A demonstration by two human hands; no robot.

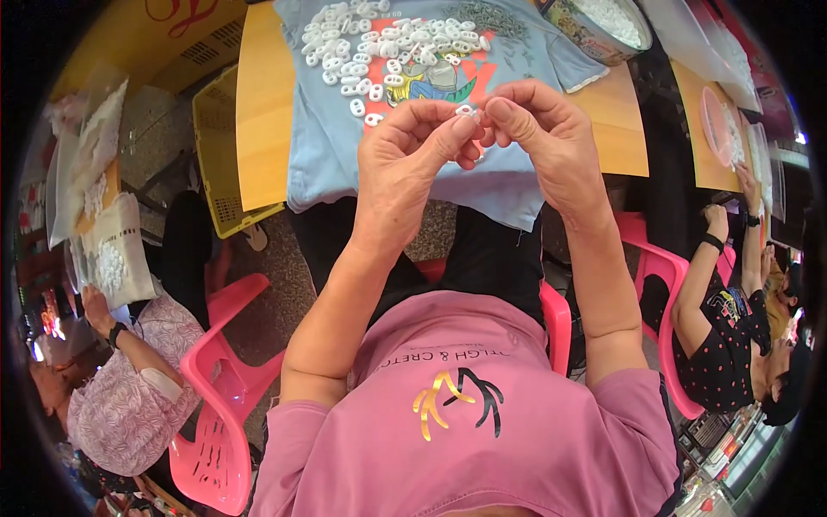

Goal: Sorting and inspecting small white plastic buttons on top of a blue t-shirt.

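Note:
Both my hands are raised together over the near edge of a table. Between the thumb and fingers of my left hand is a small white plastic piece with an opening in it. My right hand pinches close against its right side; whatever tiny thing those fingertips hold is hidden. Just beyond my hands, many similar white oval pieces with two holes lie heaped on a light blue printed cloth. A spread of small dark grey parts lies to the right of the heap.
A round tin of white pieces stands at the table's far right. Left of the wooden table is a yellow crate. People sit on both sides, near pink chairs, with white pieces before them.

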